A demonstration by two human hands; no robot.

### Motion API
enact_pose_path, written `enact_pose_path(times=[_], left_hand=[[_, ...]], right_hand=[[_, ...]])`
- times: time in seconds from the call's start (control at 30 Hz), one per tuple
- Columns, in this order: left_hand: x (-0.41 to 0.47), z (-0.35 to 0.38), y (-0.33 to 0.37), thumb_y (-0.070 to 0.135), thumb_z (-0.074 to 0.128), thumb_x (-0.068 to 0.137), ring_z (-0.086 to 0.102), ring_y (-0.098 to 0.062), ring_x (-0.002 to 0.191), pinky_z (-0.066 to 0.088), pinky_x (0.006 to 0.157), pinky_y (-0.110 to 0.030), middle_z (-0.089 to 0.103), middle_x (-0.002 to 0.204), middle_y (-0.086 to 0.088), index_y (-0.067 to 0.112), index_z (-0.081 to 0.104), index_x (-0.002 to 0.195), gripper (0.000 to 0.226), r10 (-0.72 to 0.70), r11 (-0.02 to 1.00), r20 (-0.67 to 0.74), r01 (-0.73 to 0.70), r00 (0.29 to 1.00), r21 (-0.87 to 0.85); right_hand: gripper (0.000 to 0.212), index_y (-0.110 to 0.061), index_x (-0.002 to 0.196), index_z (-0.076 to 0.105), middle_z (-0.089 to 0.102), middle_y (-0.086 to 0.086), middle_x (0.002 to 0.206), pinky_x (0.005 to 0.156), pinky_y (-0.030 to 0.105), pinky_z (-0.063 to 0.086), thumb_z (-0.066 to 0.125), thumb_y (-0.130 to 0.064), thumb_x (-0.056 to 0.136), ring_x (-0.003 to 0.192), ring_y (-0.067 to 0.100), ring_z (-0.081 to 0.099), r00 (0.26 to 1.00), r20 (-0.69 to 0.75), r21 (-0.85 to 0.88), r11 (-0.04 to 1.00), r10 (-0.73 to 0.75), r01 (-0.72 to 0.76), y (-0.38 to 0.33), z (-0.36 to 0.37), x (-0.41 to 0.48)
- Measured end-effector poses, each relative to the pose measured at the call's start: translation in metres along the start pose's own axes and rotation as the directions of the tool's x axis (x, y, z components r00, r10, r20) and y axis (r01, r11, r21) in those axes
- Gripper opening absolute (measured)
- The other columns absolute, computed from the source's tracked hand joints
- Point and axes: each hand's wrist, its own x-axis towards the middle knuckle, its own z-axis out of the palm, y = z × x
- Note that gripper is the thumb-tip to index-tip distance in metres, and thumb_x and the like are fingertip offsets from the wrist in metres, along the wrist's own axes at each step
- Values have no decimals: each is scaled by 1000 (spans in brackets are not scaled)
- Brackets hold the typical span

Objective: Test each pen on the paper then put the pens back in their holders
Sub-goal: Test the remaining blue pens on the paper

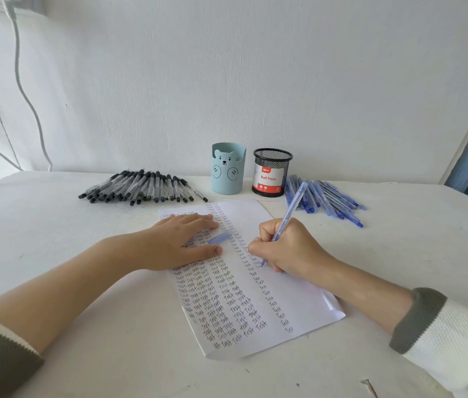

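My right hand (287,248) grips a blue pen (291,209), its tip down on the white paper (298,300) beside a column of the word "Test". My left hand (179,242) lies flat on the sheet's upper left. A blue pen cap (219,237) pokes out from under or between its fingers; I cannot tell whether they hold it. A pile of black pens (143,186) lies at the back left and a pile of blue pens (327,198) at the back right. Between them stand a light blue bear holder (228,168) and a black mesh holder (272,172).
The white table (83,254) meets a white wall behind the holders. A curtain hangs at the far left and a blue frame shows at the far right edge. A small dark object (369,384) lies near the front right corner.
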Motion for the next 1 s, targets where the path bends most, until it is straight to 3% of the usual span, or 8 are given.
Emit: enact_pose_path(times=[0.53, 0.63, 0.7, 0.77, 0.83, 0.93, 1.0], left_hand=[[-1, -1, 1, 95, 19, 65, 15, -13, 147, 11, 121, -41, 14, 159, 20, 47, 22, 147, 95, -1, 1000, 4, 1, 1000, 2], [-2, -2, 2, 95, 20, 65, 15, -13, 147, 10, 121, -41, 14, 159, 19, 47, 21, 147, 94, -4, 1000, 8, 5, 1000, -3], [-4, -2, 4, 92, 21, 69, 14, -13, 147, 9, 121, -40, 13, 159, 19, 47, 20, 147, 91, -4, 1000, 14, 4, 1000, 5], [-5, -2, 7, 86, 25, 74, 14, -12, 147, 9, 121, -38, 13, 159, 19, 45, 20, 148, 85, -4, 1000, 14, 4, 1000, 12], [-6, -3, 8, 83, 26, 76, 13, -11, 147, 9, 121, -38, 13, 159, 19, 44, 20, 149, 82, 1, 1000, 12, -1, 1000, 20], [-6, -6, 10, 81, 28, 78, 11, -12, 148, 7, 121, -37, 12, 160, 17, 40, 18, 151, 84, -5, 999, 18, 4, 1000, 35], [-7, -4, 9, 85, 28, 75, 9, -12, 148, 5, 121, -36, 12, 160, 13, 36, 13, 153, 93, -21, 999, 20, 20, 1000, 41]], right_hand=[[42, -13, 50, 38, 39, -9, 35, 45, 20, 37, 64, -1, 80, 34, 12, 39, 1000, -4, 37, 999, -24, 24, 4, 0, 2], [39, -12, 55, 43, 44, -1, 39, 52, 20, 41, 66, -8, 87, 37, 9, 40, 998, -49, 111, 993, -34, 40, 4, -3, 5], [36, -12, 63, 47, 45, 0, 41, 49, 16, 38, 70, -21, 89, 38, 8, 38, 997, -69, 202, 978, -37, 50, 3, -8, 8], [29, -12, 72, 52, 51, 0, 48, 46, 14, 35, 74, -25, 85, 42, 8, 41, 998, -39, 247, 968, -38, 47, 2, -14, 13], [14, -11, 89, 61, 63, 2, 66, 50, 16, 39, 74, -14, 85, 54, 8, 51, 998, 20, 304, 952, -52, 43, 1, -22, 21], [28, -8, 119, 62, 68, 7, 99, 68, 22, 53, 53, 1, 95, 81, 14, 62, 985, 154, 435, 901, -73, -1, 2, -42, 34], [38, -5, 129, 58, 67, 10, 111, 77, 27, 56, 46, -1, 94, 92, 18, 64, 963, 264, 556, 824, -52, -108, -3, -57, 41]])
